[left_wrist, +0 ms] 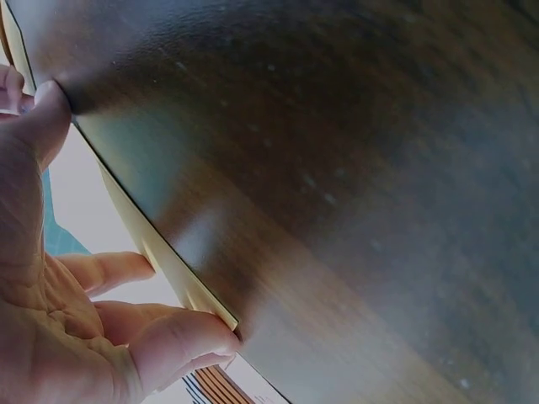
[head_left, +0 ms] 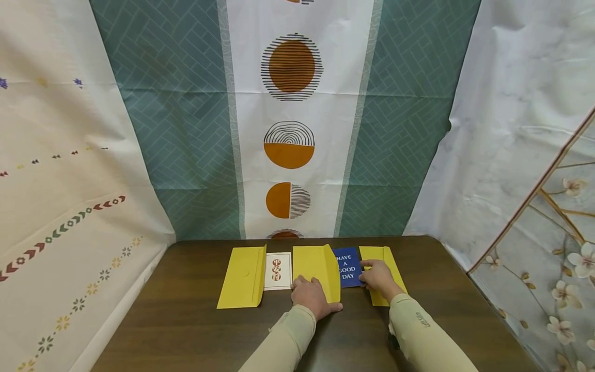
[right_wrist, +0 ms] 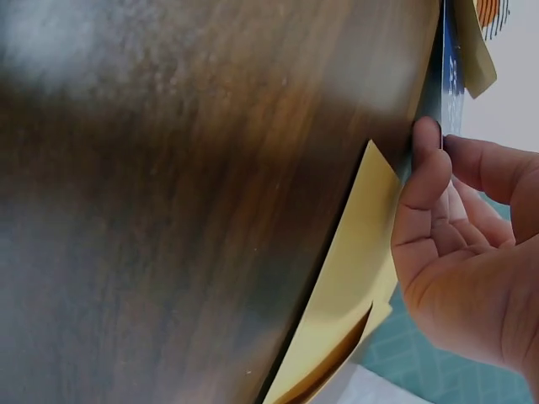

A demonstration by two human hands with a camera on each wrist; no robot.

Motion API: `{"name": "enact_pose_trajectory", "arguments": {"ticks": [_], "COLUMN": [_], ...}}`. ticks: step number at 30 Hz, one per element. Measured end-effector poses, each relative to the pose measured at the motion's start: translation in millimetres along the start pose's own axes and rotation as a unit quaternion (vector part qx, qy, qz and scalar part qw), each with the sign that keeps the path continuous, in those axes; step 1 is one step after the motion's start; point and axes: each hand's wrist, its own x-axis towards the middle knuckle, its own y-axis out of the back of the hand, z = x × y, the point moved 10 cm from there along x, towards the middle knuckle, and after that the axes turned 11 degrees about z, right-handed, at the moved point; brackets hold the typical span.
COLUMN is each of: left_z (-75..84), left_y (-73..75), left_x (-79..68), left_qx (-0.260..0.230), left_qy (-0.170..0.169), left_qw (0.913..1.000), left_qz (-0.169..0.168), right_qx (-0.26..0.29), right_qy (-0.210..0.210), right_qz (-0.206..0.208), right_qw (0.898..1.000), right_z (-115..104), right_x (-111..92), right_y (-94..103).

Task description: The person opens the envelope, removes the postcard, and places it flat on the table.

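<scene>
A yellow envelope (head_left: 313, 261) lies in the middle of the row with its flap opened out on the right side. My left hand (head_left: 312, 299) rests at its lower edge, fingers spread on the paper and thumb (left_wrist: 52, 118) stretched to the right. Just right of that flap is a blue card (head_left: 346, 264) printed "HAVE A GOOD DAY", its left edge overlapped by the flap. With thumb and fingertips my right hand (head_left: 380, 278) pinches the card's right edge. Below this hand lies another yellow envelope (head_left: 394, 271), partly covered by the hand and wrist.
On the left of the dark wooden table (head_left: 186, 299) lie a third yellow envelope (head_left: 238, 279) and a white card (head_left: 278, 281) with red-brown print, side by side. A patterned cloth (head_left: 288, 113) hangs behind the table's far edge.
</scene>
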Motion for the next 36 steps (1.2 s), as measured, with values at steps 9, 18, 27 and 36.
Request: {"name": "enact_pose_trajectory", "arguments": {"ticks": [9, 18, 27, 36], "left_z": [-1.3, -1.4, -1.4, -2.3], "left_y": [-0.2, -7.0, -4.2, -4.3], "left_x": [-1.1, -0.6, -0.2, -2.2], "left_qx": [-0.014, -0.011, -0.016, -0.021], "left_qy": [0.008, 0.003, 0.004, 0.006], "left_qw": [0.9998, 0.9999, 0.9999, 0.9998], "left_qz": [-0.006, -0.005, 0.005, 0.001], "right_qx": [-0.005, -0.015, -0.014, -0.013], "right_qy": [0.019, 0.033, 0.044, 0.054], "right_qz": [0.0, 0.007, 0.005, 0.012], "right_qw": [1.0, 0.999, 0.999, 0.998], "right_z": [-5, -3, -7, -12], "right_x": [-1, 0, 0, -4], "right_y": [-5.4, -6.7, -5.1, -1.3]}}
